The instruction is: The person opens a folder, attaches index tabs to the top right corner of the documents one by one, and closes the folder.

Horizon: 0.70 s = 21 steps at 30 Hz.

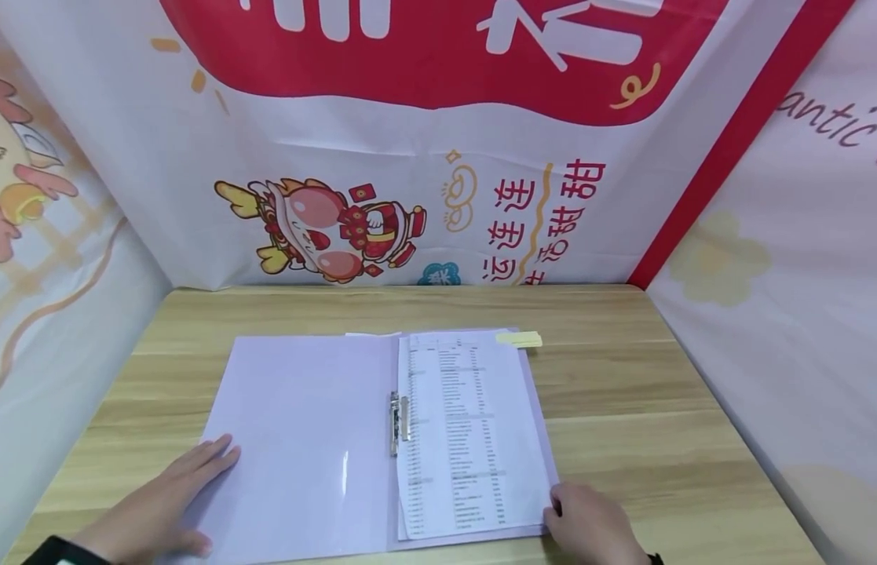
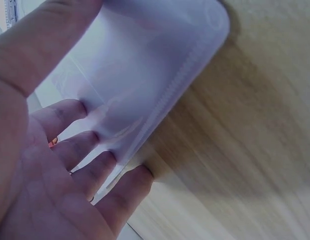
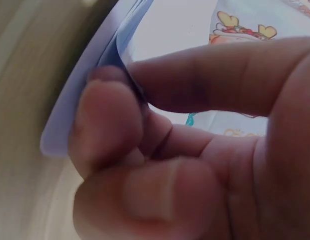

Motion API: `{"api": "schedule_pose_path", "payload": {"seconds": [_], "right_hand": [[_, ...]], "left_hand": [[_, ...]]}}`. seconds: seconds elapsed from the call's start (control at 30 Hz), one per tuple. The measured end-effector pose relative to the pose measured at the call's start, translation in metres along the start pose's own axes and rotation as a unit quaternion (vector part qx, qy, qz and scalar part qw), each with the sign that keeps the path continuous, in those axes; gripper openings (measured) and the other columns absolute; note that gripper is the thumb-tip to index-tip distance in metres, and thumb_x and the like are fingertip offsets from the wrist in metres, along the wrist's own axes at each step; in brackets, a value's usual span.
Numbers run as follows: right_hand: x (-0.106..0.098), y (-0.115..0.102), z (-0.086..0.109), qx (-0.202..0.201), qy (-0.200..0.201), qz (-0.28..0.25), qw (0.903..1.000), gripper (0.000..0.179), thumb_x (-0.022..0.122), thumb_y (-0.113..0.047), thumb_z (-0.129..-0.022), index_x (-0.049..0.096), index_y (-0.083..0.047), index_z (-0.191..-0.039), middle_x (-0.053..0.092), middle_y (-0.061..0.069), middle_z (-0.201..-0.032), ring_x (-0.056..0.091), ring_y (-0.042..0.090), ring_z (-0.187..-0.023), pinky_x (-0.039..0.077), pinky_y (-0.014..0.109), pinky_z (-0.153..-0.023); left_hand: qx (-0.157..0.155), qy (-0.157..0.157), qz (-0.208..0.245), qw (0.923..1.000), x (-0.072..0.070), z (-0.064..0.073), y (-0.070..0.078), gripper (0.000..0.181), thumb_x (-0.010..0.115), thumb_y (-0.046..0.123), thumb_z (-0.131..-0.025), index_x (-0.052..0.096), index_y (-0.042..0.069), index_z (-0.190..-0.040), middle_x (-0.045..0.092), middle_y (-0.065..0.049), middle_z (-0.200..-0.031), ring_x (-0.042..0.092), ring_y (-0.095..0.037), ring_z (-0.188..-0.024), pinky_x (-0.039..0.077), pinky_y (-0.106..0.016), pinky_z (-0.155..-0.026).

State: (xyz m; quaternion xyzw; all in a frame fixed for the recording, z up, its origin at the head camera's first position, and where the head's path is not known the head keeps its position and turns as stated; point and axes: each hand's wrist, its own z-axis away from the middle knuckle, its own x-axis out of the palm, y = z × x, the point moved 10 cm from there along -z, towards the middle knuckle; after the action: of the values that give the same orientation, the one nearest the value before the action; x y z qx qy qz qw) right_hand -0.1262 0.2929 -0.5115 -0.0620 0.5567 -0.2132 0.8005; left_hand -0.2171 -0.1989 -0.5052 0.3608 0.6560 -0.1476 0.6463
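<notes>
A lilac folder point(image 1: 290, 439) lies open on the table, with a metal clip point(image 1: 396, 424) near its spine. On its right half is a stack of white paper sheets point(image 1: 473, 439) printed with a table of rows. My left hand point(image 1: 162, 502) rests at the left edge of the cover. In the left wrist view its fingers are spread along the border of the cover point(image 2: 144, 55). At the lower right corner of the stack, my right hand point(image 1: 590, 522) pinches the edge of the paper. The right wrist view shows paper edges point(image 3: 117, 52) bending between thumb and fingers, above the folder's corner point(image 3: 57, 132).
Yellow sticky tabs point(image 1: 519, 339) jut out from the top right of the sheets. The wooden table point(image 1: 636, 408) extends to both sides of the folder. Behind it hangs a printed cloth point(image 1: 424, 141), with more cloth point(image 1: 784, 298) at the sides.
</notes>
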Motion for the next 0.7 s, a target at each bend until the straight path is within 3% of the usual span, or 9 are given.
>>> {"api": "schedule_pose_path", "payload": {"seconds": [0.1, 0.2, 0.27, 0.33, 0.57, 0.6, 0.7], "right_hand": [[0.004, 0.004, -0.002, 0.005, -0.008, 0.002, 1.0000, 0.024, 0.068, -0.018, -0.090, 0.056, -0.013, -0.071, 0.049, 0.001, -0.062, 0.046, 0.018, -0.056, 0.033, 0.032, -0.053], [0.008, 0.007, -0.004, 0.008, -0.015, 0.000, 0.9999, 0.021, 0.067, -0.018, -0.090, 0.057, -0.013, -0.072, 0.050, 0.002, -0.062, 0.046, 0.018, -0.056, 0.033, 0.032, -0.054], [0.008, 0.008, -0.005, 0.014, -0.016, -0.001, 0.9998, 0.020, 0.067, -0.018, -0.089, 0.058, -0.012, -0.072, 0.050, 0.002, -0.062, 0.046, 0.018, -0.057, 0.033, 0.032, -0.054], [0.008, 0.008, -0.005, 0.015, -0.013, 0.001, 0.9998, 0.020, 0.067, -0.018, -0.089, 0.058, -0.012, -0.072, 0.050, 0.002, -0.062, 0.046, 0.018, -0.056, 0.032, 0.032, -0.054], [0.004, 0.008, -0.003, 0.014, 0.003, 0.004, 0.9999, 0.021, 0.068, -0.021, -0.085, 0.056, -0.013, -0.070, 0.049, 0.001, -0.060, 0.045, 0.017, -0.055, 0.030, 0.031, -0.053], [0.003, 0.009, -0.003, 0.016, 0.004, 0.005, 0.9999, 0.022, 0.068, -0.022, -0.085, 0.056, -0.013, -0.070, 0.049, 0.001, -0.060, 0.045, 0.017, -0.055, 0.030, 0.031, -0.053], [0.002, 0.009, -0.002, 0.018, 0.005, 0.007, 0.9998, 0.024, 0.069, -0.024, -0.084, 0.054, -0.013, -0.068, 0.049, 0.001, -0.059, 0.045, 0.017, -0.054, 0.030, 0.030, -0.052]], "left_hand": [[-0.043, -0.029, 0.018, 0.9985, 0.003, -0.002, -0.004, 0.111, 0.094, 0.042, -0.051, 0.052, 0.000, -0.145, 0.046, -0.025, -0.149, -0.008, 0.017, -0.140, -0.007, 0.002, -0.103], [-0.075, -0.051, 0.030, 0.9954, 0.006, -0.001, -0.005, 0.111, 0.095, 0.040, -0.052, 0.051, 0.002, -0.147, 0.044, -0.023, -0.153, 0.009, -0.005, -0.151, -0.007, 0.002, -0.101], [-0.082, -0.061, 0.032, 0.9943, 0.007, -0.001, -0.006, 0.112, 0.095, 0.040, -0.053, 0.050, 0.002, -0.148, 0.042, -0.022, -0.154, 0.026, -0.024, -0.150, -0.008, 0.002, -0.101], [-0.089, -0.069, 0.035, 0.9930, 0.008, -0.002, -0.007, 0.112, 0.095, 0.040, -0.053, 0.050, 0.003, -0.148, 0.042, -0.022, -0.155, 0.032, -0.032, -0.147, -0.008, 0.003, -0.100], [-0.105, -0.098, 0.050, 0.9884, 0.012, -0.003, -0.010, 0.113, 0.094, 0.043, -0.055, 0.047, 0.002, -0.150, 0.038, -0.023, -0.157, 0.037, -0.050, -0.138, -0.008, 0.000, -0.101], [-0.104, -0.097, 0.052, 0.9885, 0.012, -0.003, -0.010, 0.113, 0.094, 0.043, -0.055, 0.047, 0.002, -0.150, 0.038, -0.024, -0.157, 0.037, -0.051, -0.138, -0.009, 0.001, -0.100], [-0.084, -0.074, 0.045, 0.9926, 0.009, -0.003, -0.008, 0.112, 0.094, 0.043, -0.053, 0.049, 0.002, -0.148, 0.041, -0.024, -0.155, 0.023, -0.029, -0.152, -0.009, 0.003, -0.098]]}}
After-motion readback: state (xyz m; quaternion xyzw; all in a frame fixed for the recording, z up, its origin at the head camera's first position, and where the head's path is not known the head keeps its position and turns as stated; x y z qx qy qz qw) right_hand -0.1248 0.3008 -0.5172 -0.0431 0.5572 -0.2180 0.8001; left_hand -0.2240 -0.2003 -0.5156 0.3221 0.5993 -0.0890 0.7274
